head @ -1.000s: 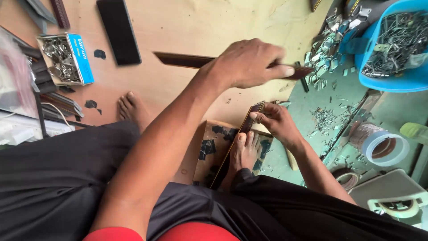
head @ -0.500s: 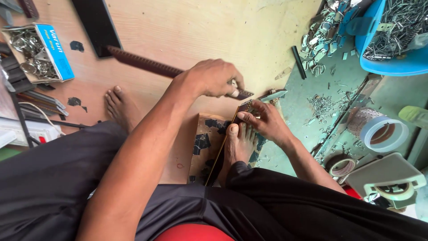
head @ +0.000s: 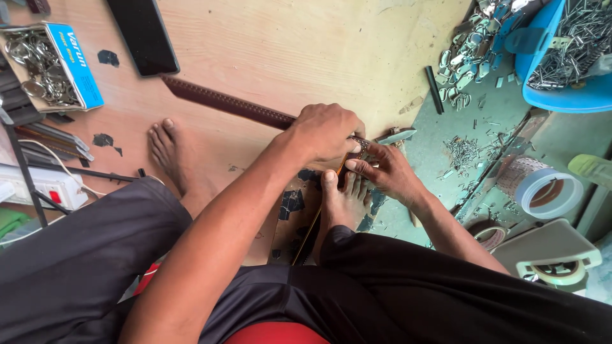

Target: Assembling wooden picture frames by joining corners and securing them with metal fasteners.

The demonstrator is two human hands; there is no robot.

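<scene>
Left hand (head: 325,132) at frame centre clamps the long dark-brown leather strap (head: 226,102); it trails upper left. Right hand (head: 386,172) pinches the strap's end, bare foot (head: 341,197) bracing beneath.

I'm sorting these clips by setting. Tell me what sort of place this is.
Probably a small floor-level belt-making workshop: a long brown leather strap held in both hands, a blue plastic tub of metal parts, and an open box of metal rings on the wooden board.
</scene>
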